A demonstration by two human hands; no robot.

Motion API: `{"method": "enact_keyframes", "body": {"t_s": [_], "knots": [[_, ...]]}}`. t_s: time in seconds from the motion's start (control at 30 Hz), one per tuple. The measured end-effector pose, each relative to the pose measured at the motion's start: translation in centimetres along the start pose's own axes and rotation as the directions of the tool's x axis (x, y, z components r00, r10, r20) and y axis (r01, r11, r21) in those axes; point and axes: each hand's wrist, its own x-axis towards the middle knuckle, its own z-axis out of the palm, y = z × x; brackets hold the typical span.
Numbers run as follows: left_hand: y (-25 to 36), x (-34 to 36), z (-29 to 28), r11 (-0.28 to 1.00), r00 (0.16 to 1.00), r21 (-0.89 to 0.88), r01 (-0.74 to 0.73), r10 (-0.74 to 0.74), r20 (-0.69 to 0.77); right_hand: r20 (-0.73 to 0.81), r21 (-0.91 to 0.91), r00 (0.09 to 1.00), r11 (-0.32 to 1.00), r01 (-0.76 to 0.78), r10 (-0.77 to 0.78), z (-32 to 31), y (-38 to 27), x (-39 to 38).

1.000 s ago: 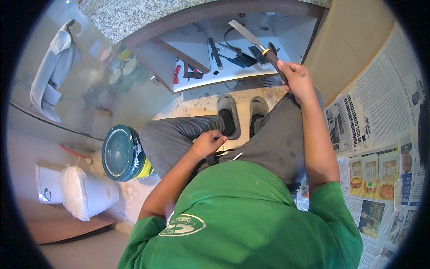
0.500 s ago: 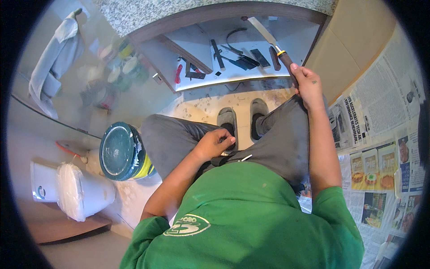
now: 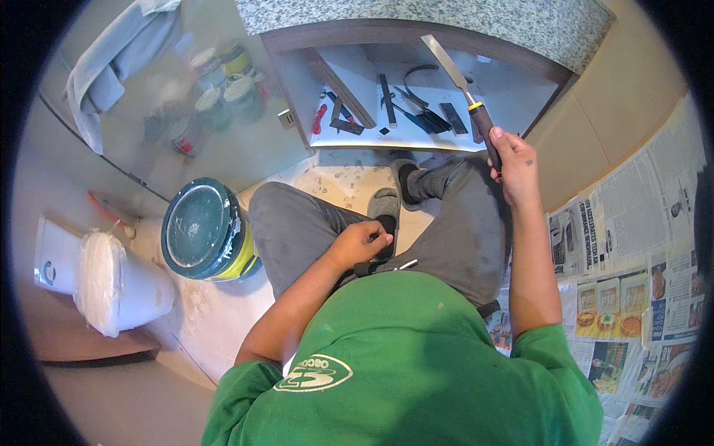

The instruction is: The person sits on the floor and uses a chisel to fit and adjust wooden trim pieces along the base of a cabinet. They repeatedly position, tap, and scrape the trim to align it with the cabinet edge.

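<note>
In my right hand (image 3: 515, 165) is a chisel (image 3: 451, 73) with a long flat metal blade, a yellow ring and a dark handle. My fingers wrap round the handle, above my right thigh. The blade points up and away to the left, in front of a low cabinet opening. My left hand (image 3: 361, 244) rests by my left thigh, close to my waist. Its fingers are loosely curled with a gap at the thumb, and nothing shows in them.
A low cabinet (image 3: 320, 146) under a speckled stone counter (image 3: 439, 21) holds several dark tools. On the left stand a bucket with a dark green lid (image 3: 197, 227) and a toilet (image 3: 123, 290). A grey cloth (image 3: 104, 82) hangs over a glass panel. Newspaper (image 3: 617, 238) covers the right side.
My view has shifted, so the cabinet sits lower and further right. My feet have moved, the right one now farther forward near the cabinet. The chisel stays in my right hand.
</note>
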Motion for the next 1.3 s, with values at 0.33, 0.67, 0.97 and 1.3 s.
{"method": "enact_keyframes", "body": {"t_s": [0.33,0.67,0.97,1.3], "knots": [[-1.6,0.8,0.5,0.984,0.991,0.113,-0.135,0.134,0.019,0.023,-0.061,1.000,0.998,0.011,-0.010,-0.7,0.3,-0.8],[1.9,0.4,0.9,0.987,0.996,0.143,-0.079,0.074,0.046,0.066,-0.105,0.998,0.994,0.001,0.006,-3.1,0.6,0.6],[2.0,0.8,2.1,0.974,0.988,0.180,-0.135,0.119,0.095,0.089,0.075,0.996,0.997,-0.033,0.027,-3.2,2.8,1.0],[3.2,1.2,1.8,0.966,0.994,0.252,-0.054,0.028,0.105,0.052,0.111,0.998,0.993,-0.041,0.035,-4.4,3.7,0.7]]}}
